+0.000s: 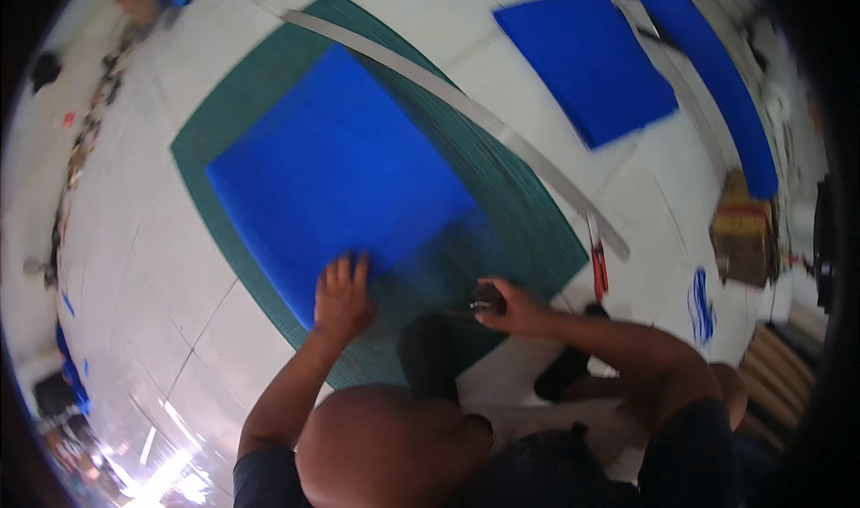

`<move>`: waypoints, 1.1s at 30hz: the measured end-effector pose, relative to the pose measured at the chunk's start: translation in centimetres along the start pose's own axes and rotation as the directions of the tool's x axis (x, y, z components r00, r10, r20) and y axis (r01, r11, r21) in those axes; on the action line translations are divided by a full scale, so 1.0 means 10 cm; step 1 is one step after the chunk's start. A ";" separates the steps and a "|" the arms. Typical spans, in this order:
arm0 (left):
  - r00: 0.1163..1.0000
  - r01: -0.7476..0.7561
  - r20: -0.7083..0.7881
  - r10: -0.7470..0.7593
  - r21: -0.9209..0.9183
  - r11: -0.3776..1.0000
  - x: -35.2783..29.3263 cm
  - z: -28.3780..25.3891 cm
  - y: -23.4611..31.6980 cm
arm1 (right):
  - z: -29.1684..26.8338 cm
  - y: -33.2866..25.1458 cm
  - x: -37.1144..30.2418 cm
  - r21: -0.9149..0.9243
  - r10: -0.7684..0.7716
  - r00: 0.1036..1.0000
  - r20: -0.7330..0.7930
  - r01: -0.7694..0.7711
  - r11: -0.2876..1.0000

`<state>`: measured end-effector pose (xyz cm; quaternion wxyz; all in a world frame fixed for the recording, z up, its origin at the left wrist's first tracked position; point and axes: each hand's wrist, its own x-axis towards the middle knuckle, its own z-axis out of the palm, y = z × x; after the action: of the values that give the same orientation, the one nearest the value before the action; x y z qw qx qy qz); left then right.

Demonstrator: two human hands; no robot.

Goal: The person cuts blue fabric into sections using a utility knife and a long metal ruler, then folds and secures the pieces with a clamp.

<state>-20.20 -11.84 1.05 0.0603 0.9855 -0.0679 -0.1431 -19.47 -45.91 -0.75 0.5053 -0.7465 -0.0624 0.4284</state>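
Observation:
A blue sheet (345, 172) lies flat on a large green cutting mat (210, 141) on the floor. My left hand (345, 297) rests at the near edge of the sheet, fingers stretched out onto it. Right of it, over the near part of the mat, my right hand (515, 309) is closed around a dark, rounded tool (486, 299) with a shiny band. A thin tip seems to point left from it, but blur hides its exact kind. Along the mat's right side runs a long metal straightedge (466, 109), diagonal and partly over the mat.
A red utility knife (598, 262) lies by the straightedge's near end. Another blue sheet (591, 64) and a long blue strip (717, 69) are at the far right. Blue scraps (701, 306) and a box (743, 235) sit at right. My dark-covered foot (428, 356) is on the mat.

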 end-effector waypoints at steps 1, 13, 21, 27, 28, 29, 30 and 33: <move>1.000 0.001 -0.024 -0.001 0.025 1.000 0.02 0.05 0.03 | -0.08 -0.17 -0.02 -0.107 0.042 0.999 0.001 -0.042 0.993; 0.993 -0.103 -0.042 0.110 0.148 0.984 0.17 0.17 0.05 | -0.23 -0.34 0.13 -0.077 0.202 0.973 0.112 -0.194 0.978; 0.993 -0.114 0.045 0.108 0.155 0.981 0.21 0.11 -0.02 | 0.61 -0.23 0.39 0.434 0.292 0.952 0.093 -0.303 0.848; 0.989 -0.145 0.011 0.145 0.135 0.980 0.19 0.08 -0.02 | 0.85 -0.22 0.68 0.694 0.185 0.982 -0.019 -0.120 0.710; 0.988 -0.151 0.008 0.152 0.137 0.979 0.18 0.10 -0.04 | 0.87 -0.22 0.70 0.696 0.191 0.981 -0.023 -0.121 0.708; 0.986 -0.166 0.005 0.167 0.132 0.977 0.17 0.10 -0.05 | 0.89 -0.22 0.72 0.698 0.197 0.980 -0.028 -0.122 0.705; 0.983 -0.181 0.002 0.182 0.127 0.975 0.17 0.10 -0.07 | 0.91 -0.22 0.74 0.701 0.203 0.979 -0.032 -0.123 0.703; 0.977 -0.205 -0.027 0.210 0.124 0.971 0.16 0.13 -0.08 | 1.03 -0.09 0.65 0.609 0.180 0.982 0.059 -0.178 0.773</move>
<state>-18.92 -11.46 -0.70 0.0168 0.9775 -0.1777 -0.1121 -22.30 -34.84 -5.06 0.6762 -0.5462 0.1515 0.4706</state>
